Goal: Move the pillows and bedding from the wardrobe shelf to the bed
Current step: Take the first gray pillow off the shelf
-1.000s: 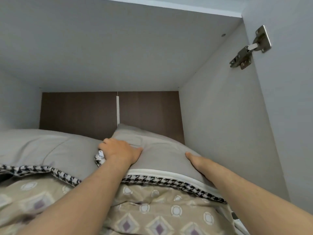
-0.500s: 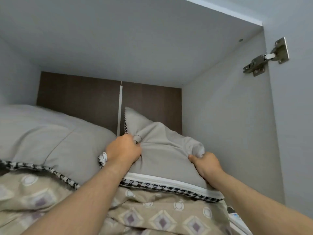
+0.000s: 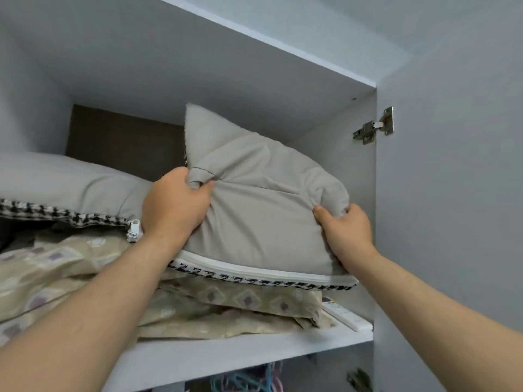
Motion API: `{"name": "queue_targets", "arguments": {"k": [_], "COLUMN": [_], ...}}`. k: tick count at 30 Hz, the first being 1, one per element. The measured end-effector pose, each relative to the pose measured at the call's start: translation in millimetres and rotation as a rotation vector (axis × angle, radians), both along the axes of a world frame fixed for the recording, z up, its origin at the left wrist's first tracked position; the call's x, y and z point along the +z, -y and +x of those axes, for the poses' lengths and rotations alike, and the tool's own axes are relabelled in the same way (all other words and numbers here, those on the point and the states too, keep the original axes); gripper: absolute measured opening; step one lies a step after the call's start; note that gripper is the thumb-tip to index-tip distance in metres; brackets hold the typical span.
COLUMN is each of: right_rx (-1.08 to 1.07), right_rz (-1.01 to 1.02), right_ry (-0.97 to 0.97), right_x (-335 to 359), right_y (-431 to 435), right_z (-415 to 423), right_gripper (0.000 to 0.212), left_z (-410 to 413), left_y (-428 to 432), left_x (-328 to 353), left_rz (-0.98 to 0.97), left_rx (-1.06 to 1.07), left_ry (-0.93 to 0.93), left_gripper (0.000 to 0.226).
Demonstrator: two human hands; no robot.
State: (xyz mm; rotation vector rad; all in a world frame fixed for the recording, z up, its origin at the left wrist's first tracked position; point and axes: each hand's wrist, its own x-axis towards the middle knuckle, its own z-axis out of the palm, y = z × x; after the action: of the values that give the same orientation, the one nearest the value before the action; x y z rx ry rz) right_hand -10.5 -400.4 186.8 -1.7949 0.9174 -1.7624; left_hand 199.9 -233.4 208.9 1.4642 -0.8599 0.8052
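Grey square fabric pillow with black-and-white houndstooth trim [image 3: 263, 210]: in the top wardrobe compartment, right side, close to the right inner wall. It is tilted, far corner up toward the compartment ceiling, near edge with its white zip strip down on the bedding below.

Left hand [image 3: 175, 205]: fingers curled into the pillow's left edge, bunching a fold of grey cover between thumb and fingers. Right hand [image 3: 343, 227]: gripping the right edge, thumb on the front face, fingers wrapped behind, fabric gathered at the grip. Both forearms reach up from the bottom of the view.

Under the pillow: beige folded bedding with a diamond-and-circle print [image 3: 56, 267], spread across most of the white wardrobe shelf board [image 3: 226, 355]. To the left: second grey pillow with the same houndstooth trim [image 3: 65, 185], lying flat on the bedding, its white zip pull [image 3: 133, 230] just beside the left wrist.

White remote control [image 3: 343, 314] on the shelf at the right front corner, partly under the bedding's edge. Dark brown back panel [image 3: 119, 137] behind the pillows. Pale grey wardrobe door [image 3: 452, 193] open at right, metal hinge [image 3: 373, 127] at its inner edge. Coloured plastic hangers [image 3: 249, 377] show below the shelf.
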Motion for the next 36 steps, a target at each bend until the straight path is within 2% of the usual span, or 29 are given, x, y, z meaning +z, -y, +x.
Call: {"name": "queue_targets", "arguments": {"k": [4,8,12,18,22,29,36], "right_rx": [0.069,0.104,0.113,0.122,0.087,0.003,-0.112], "right_rz": [-0.050,-0.057,-0.012,0.081,0.092,0.050,0.147], "right_ry": [-0.022,-0.062,-0.106,-0.147,-0.184,-0.280,-0.270], "right_x": [-21,-54,-82,-121,-120,-137,-163], "right_y": [-57,-106,-151,-240,-253,-301,-340], "right_z": [-45,-96,-145,-229,-238,-279,-292], "right_gripper": [0.036,0.035,0.035,0.033,0.038,0.039,0.033], "left_z": [-43,-85,-135,-218,-227,-262,-261], "left_y": [-54,-96,-140,-233,-242,-273,-279], "left_x": [-41,-95,-130,-167,-172,-224,-248], "left_rz": [-0.072,-0.137,-0.092,-0.049,-0.089,-0.136,-0.061], "left_rx": [-0.011,-0.134,-0.179,-0.189,-0.190,-0.276,-0.381], "left_ry": [-0.064,-0.173,-0.283,-0.312,-0.354,-0.403,-0.406], "left_gripper": [0.035,0.021,0.019,0.013,0.014,0.014,0.018]}}
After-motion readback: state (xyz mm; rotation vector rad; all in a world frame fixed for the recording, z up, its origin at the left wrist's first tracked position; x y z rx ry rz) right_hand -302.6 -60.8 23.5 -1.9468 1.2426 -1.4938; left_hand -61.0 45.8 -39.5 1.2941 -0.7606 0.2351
